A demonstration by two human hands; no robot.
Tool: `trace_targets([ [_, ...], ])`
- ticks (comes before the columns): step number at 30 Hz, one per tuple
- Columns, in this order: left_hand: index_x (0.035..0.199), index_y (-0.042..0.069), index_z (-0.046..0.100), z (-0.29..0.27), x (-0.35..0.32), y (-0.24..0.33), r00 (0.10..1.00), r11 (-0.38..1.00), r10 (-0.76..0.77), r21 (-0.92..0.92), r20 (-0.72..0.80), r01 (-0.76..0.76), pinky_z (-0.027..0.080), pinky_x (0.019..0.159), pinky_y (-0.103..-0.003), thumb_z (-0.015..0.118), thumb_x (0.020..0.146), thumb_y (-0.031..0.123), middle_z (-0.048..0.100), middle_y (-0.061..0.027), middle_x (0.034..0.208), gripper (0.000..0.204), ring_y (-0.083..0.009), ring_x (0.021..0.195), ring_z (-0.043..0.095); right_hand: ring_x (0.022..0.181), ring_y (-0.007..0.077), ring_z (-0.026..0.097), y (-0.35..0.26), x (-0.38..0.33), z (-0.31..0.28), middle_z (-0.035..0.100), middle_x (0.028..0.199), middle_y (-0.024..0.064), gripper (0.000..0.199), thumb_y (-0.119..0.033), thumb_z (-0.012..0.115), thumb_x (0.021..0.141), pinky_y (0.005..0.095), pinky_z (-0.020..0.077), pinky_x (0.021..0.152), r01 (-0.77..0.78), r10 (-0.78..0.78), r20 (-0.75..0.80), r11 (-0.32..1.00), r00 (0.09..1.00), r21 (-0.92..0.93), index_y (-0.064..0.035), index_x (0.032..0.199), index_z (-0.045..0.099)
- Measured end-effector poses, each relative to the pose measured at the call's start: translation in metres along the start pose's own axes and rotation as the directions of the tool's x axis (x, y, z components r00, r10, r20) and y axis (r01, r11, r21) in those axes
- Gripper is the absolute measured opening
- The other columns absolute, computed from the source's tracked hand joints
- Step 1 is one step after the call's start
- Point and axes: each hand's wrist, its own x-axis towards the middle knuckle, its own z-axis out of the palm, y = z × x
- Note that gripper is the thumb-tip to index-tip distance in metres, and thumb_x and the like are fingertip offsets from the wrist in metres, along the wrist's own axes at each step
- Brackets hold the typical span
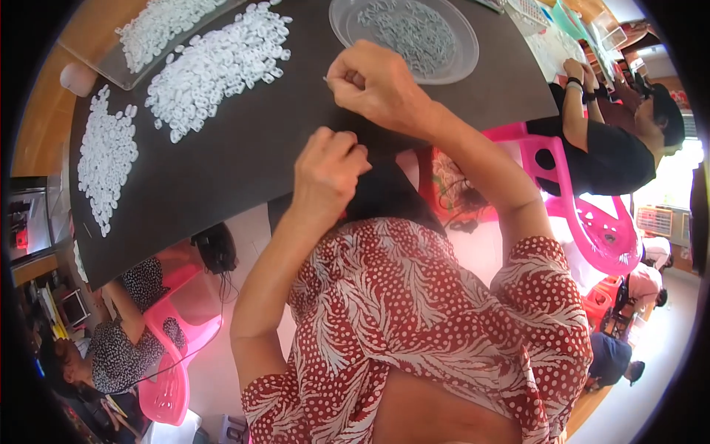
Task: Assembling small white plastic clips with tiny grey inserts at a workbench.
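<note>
Right hand: closed in a fist, a thin pin-like piece pinched at its fingertips above the desk, near its near edge.
Left hand: curled shut at the near edge; what it grips cannot be told.
Step in hand: the piece is best kept pinched firmly and steadied low over the mat.
Look: tiny, pale, barely visible.
Supply: white rings heaped toward the far left corner; clear plate at the far edge.

table mat: black | small rings: white | round plate: clear | blouse: red, white dots and leaf print | plastic chairs: pink | co-worker's shirt: black
</note>
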Motion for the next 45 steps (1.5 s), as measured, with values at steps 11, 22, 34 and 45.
trace_targets([
  [11,0.087,-0.003,0.066,-0.062,-0.032,0.011,0.846,0.873,-0.469,-0.277,-0.256,0.401,0.047,0.058,-0.029,0.068,0.073,-0.006,0.063,-0.011,0.076,0.015,-0.0203,0.065,0.059,0.064,0.0271,0.054,-0.031,-0.021,0.002,0.056,0.063,0.0087,0.006,-0.004,0.063,0.067,0.0372,0.0439,0.056,-0.013,0.002,0.091,0.993,0.996,0.114,-0.0032,0.068,0.057],
  [22,0.086,0.001,0.061,-0.064,-0.046,0.021,0.554,0.403,-0.815,-0.522,0.169,0.752,0.039,0.054,-0.018,0.062,0.089,0.016,0.057,0.0024,0.069,0.015,-0.0039,0.06,0.048,0.06,0.0287,0.044,-0.065,-0.036,0.034,0.043,0.063,0.01,0.016,0.002,0.06,0.061,0.039,0.0381,0.052,0.353,-0.358,0.191,0.934,0.914,0.062,-0.0038,0.066,0.046],
  [34,0.083,-0.001,0.062,-0.084,-0.034,0.003,0.521,0.115,-0.828,-0.847,0.207,0.519,0.038,0.048,-0.019,0.062,0.089,0.015,0.059,-0.0034,0.066,0.016,-0.0062,0.052,0.048,0.066,0.0262,0.049,-0.073,-0.011,0.042,0.052,0.069,0.0064,0.011,-0.004,0.068,0.07,0.0361,0.0423,0.057,0.275,-0.288,0.065,0.948,0.955,0.164,-0.0042,0.075,0.059],
  [45,0.096,0.001,0.066,-0.083,-0.043,-0.018,0.541,0.473,-0.835,-0.635,-0.102,0.611,0.042,0.058,-0.019,0.061,0.088,0.011,0.063,-0.0042,0.077,0.013,-0.0072,0.062,0.053,0.061,0.0225,0.048,-0.059,-0.026,0.038,0.052,0.065,0.0063,0.009,0.003,0.065,0.072,0.0324,0.0395,0.054,0.097,-0.1,-0.002,0.964,0.995,0.249,-0.0026,0.075,0.059],
])
